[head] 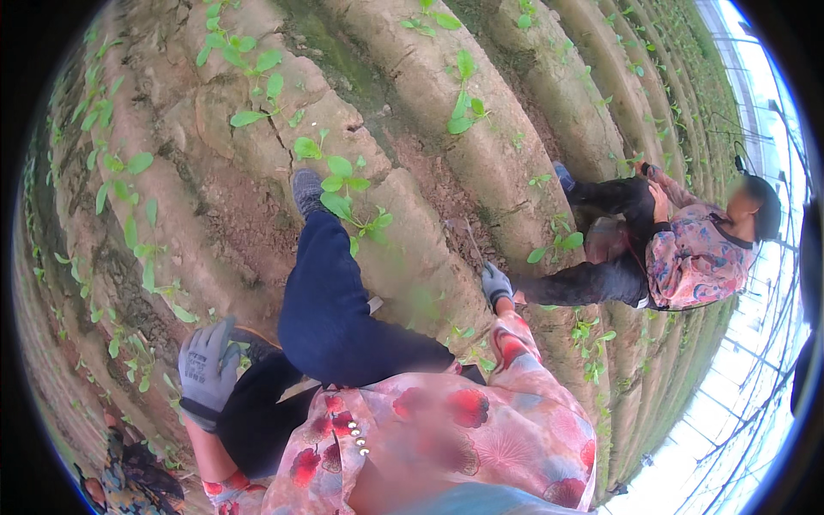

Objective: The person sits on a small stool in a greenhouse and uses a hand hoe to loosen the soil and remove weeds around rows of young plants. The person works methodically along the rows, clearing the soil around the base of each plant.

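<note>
My right hand (pixel 496 284), in a grey glove with a dark cuff, grips a thin-shafted hand tool (pixel 474 240). The tool's far end reaches the reddish soil of a furrow (pixel 460 235); its exact shape is blurred. On the other side, my left hand (pixel 207 373) wears a matching glove bearing print. It holds nothing and hovers by my bent knee, thumb apart from the fingers. Leafy green seedlings (pixel 341 183) grow on the raised soil bed (pixel 412 219) between my foot and the tool. Another row of seedlings (pixel 132 225) stands ahead of my left hand.
At the right, a co-worker (pixel 695 251) in a patterned top crouches over the neighbouring beds, a leg close to my right hand. A second person (pixel 138 473) shows at the lower left. My shoe (pixel 309 190) rests beside seedlings. A greenhouse frame (pixel 721 412) curves along the right rim.
</note>
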`<state>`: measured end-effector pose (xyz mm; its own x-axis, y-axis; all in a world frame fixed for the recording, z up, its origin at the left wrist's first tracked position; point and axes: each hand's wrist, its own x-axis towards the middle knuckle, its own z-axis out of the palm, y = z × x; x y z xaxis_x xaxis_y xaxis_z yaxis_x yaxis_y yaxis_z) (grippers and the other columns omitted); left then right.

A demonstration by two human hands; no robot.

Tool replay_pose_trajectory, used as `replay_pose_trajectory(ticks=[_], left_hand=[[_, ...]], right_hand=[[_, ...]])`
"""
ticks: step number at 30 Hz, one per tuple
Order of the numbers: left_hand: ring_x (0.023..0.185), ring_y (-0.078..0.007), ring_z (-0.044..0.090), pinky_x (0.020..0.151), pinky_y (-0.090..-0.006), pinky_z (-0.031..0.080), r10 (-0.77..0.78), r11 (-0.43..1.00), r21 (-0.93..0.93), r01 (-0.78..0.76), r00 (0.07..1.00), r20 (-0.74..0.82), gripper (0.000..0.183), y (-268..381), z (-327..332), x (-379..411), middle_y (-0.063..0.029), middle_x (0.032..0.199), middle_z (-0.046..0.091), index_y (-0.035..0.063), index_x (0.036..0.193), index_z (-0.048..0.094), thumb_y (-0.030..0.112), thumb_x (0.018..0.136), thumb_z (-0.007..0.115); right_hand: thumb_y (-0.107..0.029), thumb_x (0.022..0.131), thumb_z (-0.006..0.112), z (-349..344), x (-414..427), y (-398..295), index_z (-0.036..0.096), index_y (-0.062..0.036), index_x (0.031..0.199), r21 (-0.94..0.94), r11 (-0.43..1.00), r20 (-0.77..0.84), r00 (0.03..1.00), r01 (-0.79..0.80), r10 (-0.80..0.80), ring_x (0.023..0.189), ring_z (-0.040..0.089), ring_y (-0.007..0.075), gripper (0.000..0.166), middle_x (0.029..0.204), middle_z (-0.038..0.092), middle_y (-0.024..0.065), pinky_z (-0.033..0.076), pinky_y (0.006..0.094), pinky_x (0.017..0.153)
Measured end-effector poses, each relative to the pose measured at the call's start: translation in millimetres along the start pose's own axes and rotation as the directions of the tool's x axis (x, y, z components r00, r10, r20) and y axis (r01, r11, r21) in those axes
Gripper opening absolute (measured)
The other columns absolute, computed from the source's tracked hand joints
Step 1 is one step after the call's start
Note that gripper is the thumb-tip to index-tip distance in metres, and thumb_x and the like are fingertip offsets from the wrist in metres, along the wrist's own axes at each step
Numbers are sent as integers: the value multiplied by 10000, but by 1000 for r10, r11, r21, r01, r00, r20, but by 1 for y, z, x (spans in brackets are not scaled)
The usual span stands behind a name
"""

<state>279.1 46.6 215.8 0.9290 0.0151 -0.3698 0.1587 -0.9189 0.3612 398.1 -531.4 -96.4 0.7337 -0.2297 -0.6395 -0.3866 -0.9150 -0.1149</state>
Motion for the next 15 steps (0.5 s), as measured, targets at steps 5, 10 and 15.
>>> replay_pose_trajectory(ticks=[5,10,15], left_hand=[[1058,-292,511,950,-422,351,12,1000,27,-11,999,-47,474,0,0,-7,-126,1136,555,52,1220,503,159,763,570],[1085,-314,493,976,-421,339,-8,1000,20,9,1000,-30,476,4,-4,-9,-134,1164,553,73,1233,508,150,766,565],[1048,-293,508,967,-421,346,10,999,45,-9,999,-34,460,3,-3,-15,-123,1124,560,52,1225,502,139,778,560]], right_hand=[[-436,856,443,-12,-16,-24,509,-239,1253,35,998,-47,997,61,-59,1027,564,366,448,1116,578,209,440,431,891],[-421,860,439,11,50,-99,530,-199,1223,103,957,-163,954,271,-252,1041,547,373,435,1105,574,213,437,433,893],[-387,860,439,15,82,-153,527,-134,1219,148,972,-85,982,180,-169,1082,530,351,448,1154,566,175,421,406,927]])
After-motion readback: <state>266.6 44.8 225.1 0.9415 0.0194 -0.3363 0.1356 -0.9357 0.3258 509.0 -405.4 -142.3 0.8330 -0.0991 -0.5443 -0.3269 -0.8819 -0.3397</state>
